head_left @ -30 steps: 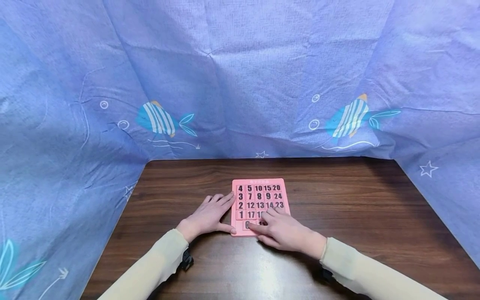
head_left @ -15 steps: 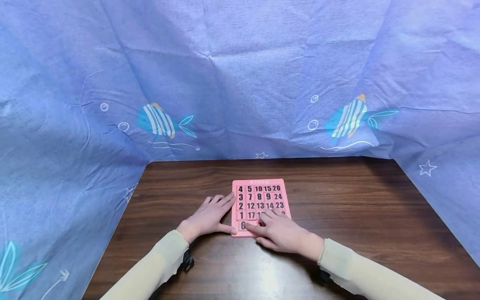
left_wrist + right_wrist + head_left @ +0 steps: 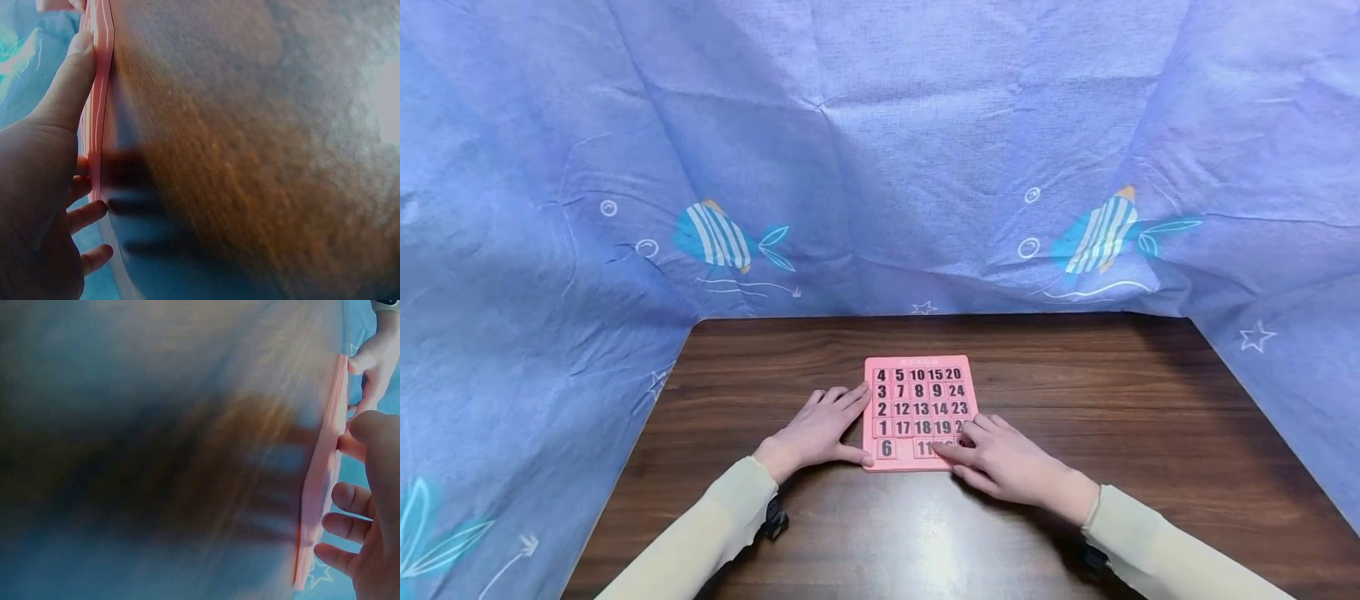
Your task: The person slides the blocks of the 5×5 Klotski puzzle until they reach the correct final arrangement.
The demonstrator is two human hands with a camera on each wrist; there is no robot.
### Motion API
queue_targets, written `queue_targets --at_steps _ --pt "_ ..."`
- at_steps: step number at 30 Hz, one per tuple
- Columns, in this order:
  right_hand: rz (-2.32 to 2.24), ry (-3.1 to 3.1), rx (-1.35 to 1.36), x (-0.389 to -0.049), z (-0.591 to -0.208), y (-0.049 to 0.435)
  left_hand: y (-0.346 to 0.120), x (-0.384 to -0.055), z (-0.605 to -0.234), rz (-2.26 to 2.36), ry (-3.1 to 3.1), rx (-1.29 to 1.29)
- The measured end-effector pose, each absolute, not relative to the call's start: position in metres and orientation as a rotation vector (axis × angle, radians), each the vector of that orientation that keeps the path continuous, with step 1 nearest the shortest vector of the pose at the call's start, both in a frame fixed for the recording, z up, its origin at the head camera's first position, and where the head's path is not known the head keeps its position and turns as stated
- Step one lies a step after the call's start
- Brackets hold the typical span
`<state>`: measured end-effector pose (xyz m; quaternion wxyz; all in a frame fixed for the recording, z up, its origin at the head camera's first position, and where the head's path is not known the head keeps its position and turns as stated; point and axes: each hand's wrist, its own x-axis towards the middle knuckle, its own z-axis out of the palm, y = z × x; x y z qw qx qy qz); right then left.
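A pink number sliding puzzle (image 3: 917, 362) lies flat on the table, with rows of black-numbered tiles. My left hand (image 3: 816, 429) rests against its left side, fingers extended along the edge and thumb at the near left corner. In the left wrist view, the thumb (image 3: 69, 87) touches the pink rim (image 3: 100, 106). My right hand (image 3: 1011, 462) reaches over the near right part, its index fingertip on or beside the 11 tile (image 3: 923, 447). A gap separates that tile from the 6 tile (image 3: 887, 449) in the near left corner. The right fingers partly cover the last tiles of the two nearest rows.
The puzzle sits on a dark wood-grain table (image 3: 760, 358). Blue cloth (image 3: 910, 167) printed with fish and stars hangs behind and along both sides. A bright reflection lies on the wood in front of the puzzle.
The 6 tile slid left into the near left corner under my right index finger. That hand then moved right to the 11 tile. My left hand stayed in place.
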<state>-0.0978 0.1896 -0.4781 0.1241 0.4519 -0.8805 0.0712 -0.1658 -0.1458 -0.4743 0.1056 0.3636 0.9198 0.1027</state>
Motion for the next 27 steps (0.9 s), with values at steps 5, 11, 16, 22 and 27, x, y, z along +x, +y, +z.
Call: queue_targets --at_steps 5,11,16,22,27 --pt "0.170 -2.536 1.320 -0.098 -0.481 0.187 -0.147 -0.166 -0.475 0.294 2.709 1.066" --pt "0.127 -2.517 1.304 -0.099 -0.482 0.177 -0.145 -0.166 -0.476 0.284 2.717 1.081" --pt "0.109 -2.510 1.303 -0.100 -0.485 0.169 -0.145 -0.167 -0.475 0.293 2.715 1.094" --pt "0.088 -2.516 1.297 -0.101 -0.483 0.165 -0.146 -0.167 -0.474 0.291 2.722 1.098" --pt "0.197 -2.485 1.295 -0.101 -0.477 0.180 -0.145 -0.166 -0.474 0.290 2.717 1.089"
